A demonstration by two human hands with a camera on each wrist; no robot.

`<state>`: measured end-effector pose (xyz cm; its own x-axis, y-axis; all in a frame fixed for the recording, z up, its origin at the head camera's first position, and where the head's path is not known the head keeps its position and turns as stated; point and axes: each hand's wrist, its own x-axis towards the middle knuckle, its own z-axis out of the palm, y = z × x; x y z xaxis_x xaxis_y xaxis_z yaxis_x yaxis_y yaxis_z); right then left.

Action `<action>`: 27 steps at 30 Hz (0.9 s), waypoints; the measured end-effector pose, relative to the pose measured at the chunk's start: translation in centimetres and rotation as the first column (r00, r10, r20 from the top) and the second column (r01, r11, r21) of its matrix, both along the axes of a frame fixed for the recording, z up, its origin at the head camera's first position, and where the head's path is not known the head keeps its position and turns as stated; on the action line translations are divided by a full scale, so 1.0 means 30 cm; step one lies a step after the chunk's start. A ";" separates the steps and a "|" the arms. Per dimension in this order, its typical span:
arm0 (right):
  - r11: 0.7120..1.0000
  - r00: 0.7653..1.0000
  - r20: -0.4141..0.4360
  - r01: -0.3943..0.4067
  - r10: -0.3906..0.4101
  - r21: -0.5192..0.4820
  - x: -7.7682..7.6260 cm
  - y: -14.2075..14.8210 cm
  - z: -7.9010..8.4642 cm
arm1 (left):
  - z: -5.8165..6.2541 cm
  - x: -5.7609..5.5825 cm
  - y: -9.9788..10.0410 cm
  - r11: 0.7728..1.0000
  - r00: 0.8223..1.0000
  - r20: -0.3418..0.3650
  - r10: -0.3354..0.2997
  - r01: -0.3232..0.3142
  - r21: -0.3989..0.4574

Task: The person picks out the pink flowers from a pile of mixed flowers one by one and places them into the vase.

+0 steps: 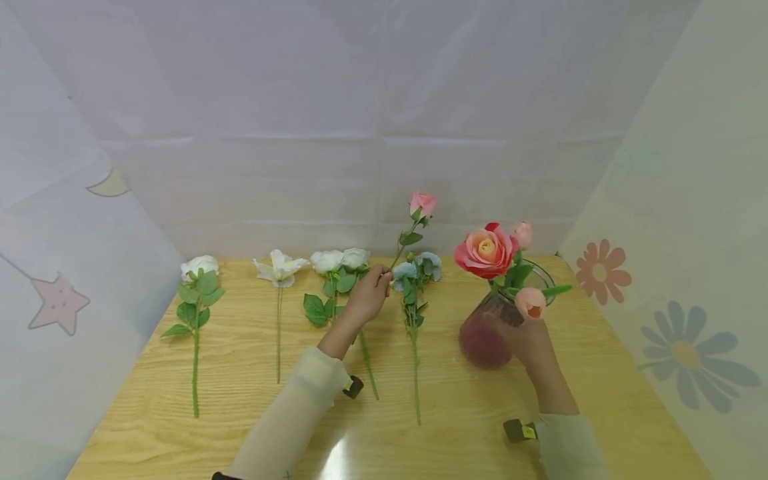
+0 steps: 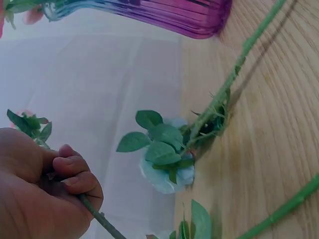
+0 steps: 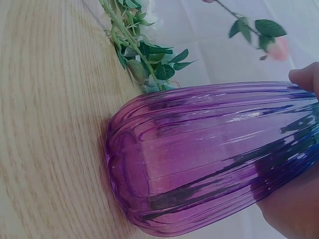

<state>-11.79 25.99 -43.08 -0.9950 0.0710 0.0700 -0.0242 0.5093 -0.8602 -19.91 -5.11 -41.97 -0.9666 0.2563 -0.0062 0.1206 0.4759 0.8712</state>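
My left hand (image 1: 369, 295) grips the stem of a pink rose (image 1: 423, 204), its bloom raised up and to the right above the table. In the left wrist view the fingers curl tightly round that green stem (image 2: 103, 221). My right hand (image 1: 527, 343) holds the side of a ribbed purple glass vase (image 1: 483, 339), thumb and fingers on opposite sides in the right wrist view. Out of the vase's mouth rise a large red-pink flower (image 1: 487, 249) and two pale pink tulips (image 1: 531, 303). Just right of my left hand lies a light blue flower (image 1: 405, 273) with a long stem.
Along the wooden table (image 1: 240, 427), left of my left forearm, lie a leafy white flower (image 1: 200, 267) and a white open-petalled flower (image 1: 280, 268). White roses (image 1: 327, 261) lie partly behind the left hand. A pale cloth wall (image 1: 288, 187) stands behind the table.
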 end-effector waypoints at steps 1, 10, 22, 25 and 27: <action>1.000 1.000 0.008 0.001 -0.001 0.000 0.000 0.001 0.000 | 0.008 0.003 0.004 1.000 1.000 -0.011 0.002 -0.002 0.007; 1.000 1.000 0.023 -0.002 0.002 -0.008 0.000 0.000 0.002 | 0.080 0.029 0.043 0.989 0.995 -0.086 0.044 -0.031 0.147; 1.000 1.000 -0.017 -0.009 0.008 -0.019 0.003 -0.001 0.000 | 0.156 0.036 0.093 0.928 0.990 -0.138 -0.003 0.054 0.370; 1.000 1.000 -0.002 -0.006 0.006 -0.022 0.002 -0.001 0.001 | 0.180 0.039 0.106 0.904 0.988 -0.153 -0.020 0.083 0.420; 1.000 1.000 0.008 -0.003 0.003 -0.016 0.001 -0.001 0.003 | 0.196 0.042 0.114 0.890 0.986 -0.165 -0.031 0.103 0.445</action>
<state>-11.77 25.97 -42.99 -0.9958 0.0688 0.0605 -0.0186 0.4951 -0.8686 -18.63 -1.70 -36.08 -0.9274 0.2610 0.2678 0.2831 0.0224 0.9588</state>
